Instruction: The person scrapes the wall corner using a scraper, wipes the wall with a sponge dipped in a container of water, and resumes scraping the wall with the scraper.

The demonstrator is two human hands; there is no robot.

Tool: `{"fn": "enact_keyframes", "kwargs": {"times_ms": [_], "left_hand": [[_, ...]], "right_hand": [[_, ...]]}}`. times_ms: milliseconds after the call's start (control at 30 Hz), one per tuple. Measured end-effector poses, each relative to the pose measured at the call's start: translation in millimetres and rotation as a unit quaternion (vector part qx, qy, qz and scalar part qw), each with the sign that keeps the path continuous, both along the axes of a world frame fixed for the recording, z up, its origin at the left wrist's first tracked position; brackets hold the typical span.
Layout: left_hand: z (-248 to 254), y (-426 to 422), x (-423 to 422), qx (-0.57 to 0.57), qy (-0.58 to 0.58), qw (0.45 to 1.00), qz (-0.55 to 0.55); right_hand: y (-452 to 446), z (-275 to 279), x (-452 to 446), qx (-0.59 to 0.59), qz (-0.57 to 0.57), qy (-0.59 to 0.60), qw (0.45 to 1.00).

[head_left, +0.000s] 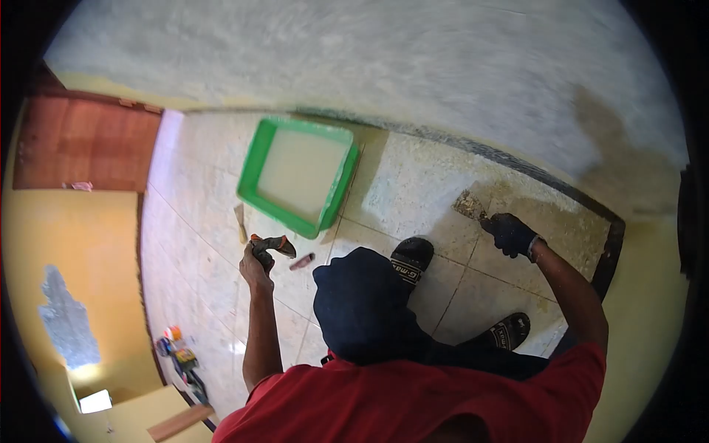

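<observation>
Your right hand (509, 234) is gripping a crusted scraper (468, 204) near the tiled floor's (210, 280) edge; your left hand (255, 270), a dark curved object (276, 244).

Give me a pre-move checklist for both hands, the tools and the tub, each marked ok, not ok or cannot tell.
1. Right hand covered: ok, in a dark fabric glove.
2. Left hand covered: not ok, bare, holding a dark, orange-edged item that looks like a glove.
3. Flat-bladed scraper in grip: ok, in the right hand.
4. Scraper blade clean: not ok, speckled with residue.
5. Green rectangular plastic tub upright: ok, level on the pale tile floor, holding cloudy whitish liquid.
6. Floor dry underfoot: cannot tell, as shine and stains look alike.
</observation>
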State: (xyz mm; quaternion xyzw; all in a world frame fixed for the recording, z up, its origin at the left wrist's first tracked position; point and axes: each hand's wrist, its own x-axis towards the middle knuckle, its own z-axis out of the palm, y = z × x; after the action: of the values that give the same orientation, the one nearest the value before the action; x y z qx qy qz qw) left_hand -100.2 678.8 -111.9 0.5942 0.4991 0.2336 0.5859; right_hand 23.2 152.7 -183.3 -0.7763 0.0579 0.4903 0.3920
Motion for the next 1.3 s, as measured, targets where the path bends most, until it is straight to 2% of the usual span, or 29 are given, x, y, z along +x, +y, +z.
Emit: {"fn": "enact_keyframes", "kwargs": {"times_ms": [67, 100, 267, 300, 333, 367, 400, 433, 467, 500, 533, 600, 667, 733, 767, 800, 833, 867, 900, 933, 967, 1000, 1067, 1100, 1167, 1233, 1267, 1300], "left_hand": [[-27, 25, -17, -0.041, 0.021, 0.999, 0.029], [-38, 34, -22, -0.027, 0.050, 0.998, 0.027], [-92, 67, -47, -0.029, 0.108, 0.993, 0.040], [-100, 67, -50, 0.012, 0.171, 0.985, 0.032], [-112, 74, -57, 0.028, 0.258, 0.965, -0.038], [-136, 88, -70, 0.080, 0.313, 0.941, -0.102], [-156, 97, -81, 0.131, 0.364, 0.907, -0.168], [-147, 85, -76, 0.122, 0.369, 0.906, -0.168], [-137, 74, -66, 0.147, 0.410, 0.885, -0.162], [-130, 65, -56, 0.173, 0.451, 0.861, -0.158], [-136, 65, -54, 0.173, 0.453, 0.860, -0.159], [-153, 68, -51, 0.258, 0.439, 0.823, -0.252], [-180, 79, -52, 0.301, 0.377, 0.835, -0.264], [-221, 113, -52, 0.382, 0.288, 0.783, -0.398], [-205, 102, -44, 0.341, 0.298, 0.800, -0.393], [-177, 78, -26, 0.090, 0.234, 0.920, -0.303], [-193, 104, -28, 0.137, 0.328, 0.852, -0.385], [-238, 134, -49, 0.315, 0.279, 0.831, -0.364], [-223, 135, -49, 0.559, 0.342, 0.554, -0.513], [-196, 109, -35, 0.542, 0.420, 0.533, -0.496], [-261, 170, -68, 0.343, 0.370, 0.800, -0.325], [-247, 191, -66, 0.340, 0.346, 0.793, -0.368], [-206, 190, -31, 0.307, 0.225, 0.864, -0.330], [-173, 180, -13, 0.289, 0.172, 0.895, -0.294], [-97, 141, 17, 0.250, 0.072, 0.945, -0.198], [-17, 48, 68, 0.209, -0.026, 0.974, -0.085], [-14, 58, 87, 0.220, -0.004, 0.971, -0.093], [-22, 91, 114, 0.153, 0.090, 0.972, -0.157]], "right_hand": [[21, 3, 4, 0.023, -0.078, 0.074, 0.994], [33, 7, 7, 0.034, -0.099, 0.092, 0.990], [101, 7, 25, 0.001, -0.029, 0.071, 0.997], [111, 5, 28, -0.007, -0.013, 0.074, 0.997], [117, -1, 30, -0.014, -0.004, 0.078, 0.997], [120, -12, 28, 0.003, 0.115, -0.021, 0.993], [123, -24, 24, 0.024, 0.231, -0.118, 0.965], [122, -31, 20, 0.047, 0.342, -0.209, 0.915], [122, -33, 17, 0.044, 0.344, -0.204, 0.915], [121, -34, 11, 0.048, 0.390, -0.315, 0.864], [122, -36, 7, 0.054, 0.426, -0.421, 0.799], [117, -47, 2, 0.069, 0.425, -0.424, 0.797], [112, -40, -4, 0.062, 0.409, -0.428, 0.804], [123, -15, 2, 0.025, 0.307, -0.224, 0.925], [123, -13, 1, 0.003, 0.285, -0.203, 0.937], [119, -20, -1, -0.023, 0.255, -0.179, 0.950], [116, -36, -7, -0.036, 0.219, -0.190, 0.956], [118, -39, -4, -0.058, 0.229, -0.159, 0.959], [114, -52, -8, -0.046, 0.225, -0.207, 0.951], [114, -44, -3, -0.014, 0.228, -0.217, 0.949], [112, -41, -5, -0.025, 0.179, -0.187, 0.966], [112, -50, -7, -0.004, 0.165, -0.219, 0.962], [109, -48, -8, -0.022, 0.142, -0.209, 0.967], [104, -44, -9, -0.029, 0.130, -0.210, 0.969], [104, -37, -4, -0.040, 0.145, -0.140, 0.979], [103, -74, -9, -0.030, 0.157, -0.192, 0.968], [104, -87, -9, -0.019, 0.167, -0.245, 0.955], [104, -65, -7, -0.018, 0.168, -0.173, 0.970]]}}
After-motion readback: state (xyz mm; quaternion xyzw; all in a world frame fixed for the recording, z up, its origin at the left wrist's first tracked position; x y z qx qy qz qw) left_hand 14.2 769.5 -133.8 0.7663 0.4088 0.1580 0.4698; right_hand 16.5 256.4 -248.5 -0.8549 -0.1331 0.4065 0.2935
